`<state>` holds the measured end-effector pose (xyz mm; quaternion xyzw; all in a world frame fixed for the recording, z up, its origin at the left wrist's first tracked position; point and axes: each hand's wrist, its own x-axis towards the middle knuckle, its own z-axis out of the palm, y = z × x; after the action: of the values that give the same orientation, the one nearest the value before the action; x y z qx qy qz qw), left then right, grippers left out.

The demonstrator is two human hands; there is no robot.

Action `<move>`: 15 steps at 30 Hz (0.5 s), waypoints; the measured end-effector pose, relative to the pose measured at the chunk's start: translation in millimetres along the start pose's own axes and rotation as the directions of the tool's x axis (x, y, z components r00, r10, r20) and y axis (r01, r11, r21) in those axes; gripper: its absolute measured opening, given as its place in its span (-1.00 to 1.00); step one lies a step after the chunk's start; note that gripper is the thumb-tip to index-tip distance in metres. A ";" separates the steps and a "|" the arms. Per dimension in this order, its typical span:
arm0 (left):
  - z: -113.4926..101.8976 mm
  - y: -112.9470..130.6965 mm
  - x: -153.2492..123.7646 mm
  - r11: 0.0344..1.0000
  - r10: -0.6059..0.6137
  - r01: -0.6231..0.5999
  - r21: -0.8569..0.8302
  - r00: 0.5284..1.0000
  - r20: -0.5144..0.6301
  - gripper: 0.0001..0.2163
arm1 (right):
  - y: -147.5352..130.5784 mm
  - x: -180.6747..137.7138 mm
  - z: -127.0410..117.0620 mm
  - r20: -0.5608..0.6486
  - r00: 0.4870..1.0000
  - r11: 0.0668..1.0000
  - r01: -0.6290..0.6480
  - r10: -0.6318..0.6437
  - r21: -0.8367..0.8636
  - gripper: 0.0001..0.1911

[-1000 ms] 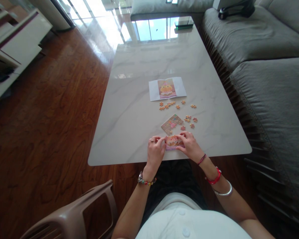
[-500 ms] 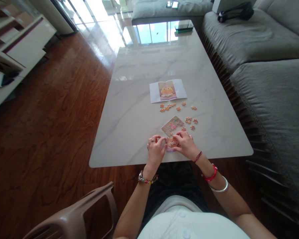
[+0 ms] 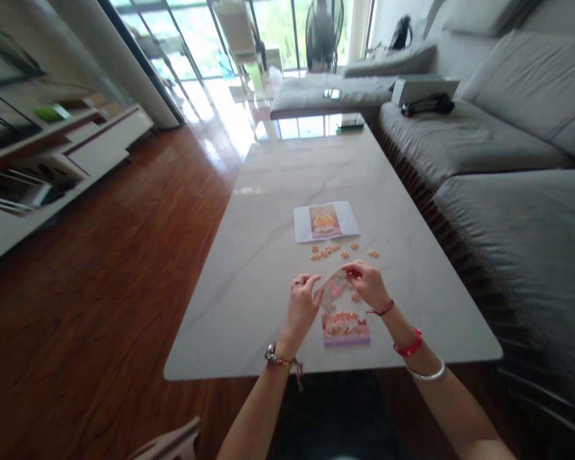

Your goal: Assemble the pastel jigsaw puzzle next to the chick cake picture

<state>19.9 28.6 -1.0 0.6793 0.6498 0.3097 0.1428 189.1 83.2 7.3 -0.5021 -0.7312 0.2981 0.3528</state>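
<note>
Between my hands is a joined jigsaw section (image 3: 334,292) with a pale pattern and coloured marks, tilted over the table. My right hand (image 3: 368,285) pinches its upper right corner. At its left edge my left hand (image 3: 304,308) closes thumb and fingertips on it. Nearer to me lies a second joined section, the pink and purple cake part (image 3: 345,331), flat with an uneven top edge. Several loose orange puzzle pieces (image 3: 328,251) are spread beyond my hands. Other pieces near my right hand are partly hidden by it.
A folded sheet with a printed picture (image 3: 324,220) lies farther up the white marble table (image 3: 239,275). A dark phone-like object (image 3: 349,122) is at the far end. A grey sofa (image 3: 517,211) runs along the right, and a chair (image 3: 172,441) stands at lower left.
Both hands have left the cake section and moved up to the patterned section, which is now lifted at a tilt. The view has tipped upward.
</note>
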 end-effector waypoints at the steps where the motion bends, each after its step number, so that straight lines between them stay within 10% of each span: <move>1: -1.3 0.5 10.2 1.000 0.004 -0.004 -0.001 1.000 -0.013 -0.78 | -0.5 11.5 -1.7 -0.027 0.999 0.999 0.019 -0.019 0.026 -0.82; 15: -20.3 -4.2 82.5 0.993 -0.116 0.116 0.004 0.992 -0.049 -0.80 | -5.5 81.6 -1.0 -0.013 1.000 0.998 0.010 -0.010 0.063 -0.83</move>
<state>1.2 105.0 31.4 0.6331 0.6925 0.3153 0.1424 166.9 158.6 29.9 -0.4890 -0.7217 0.3158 0.3745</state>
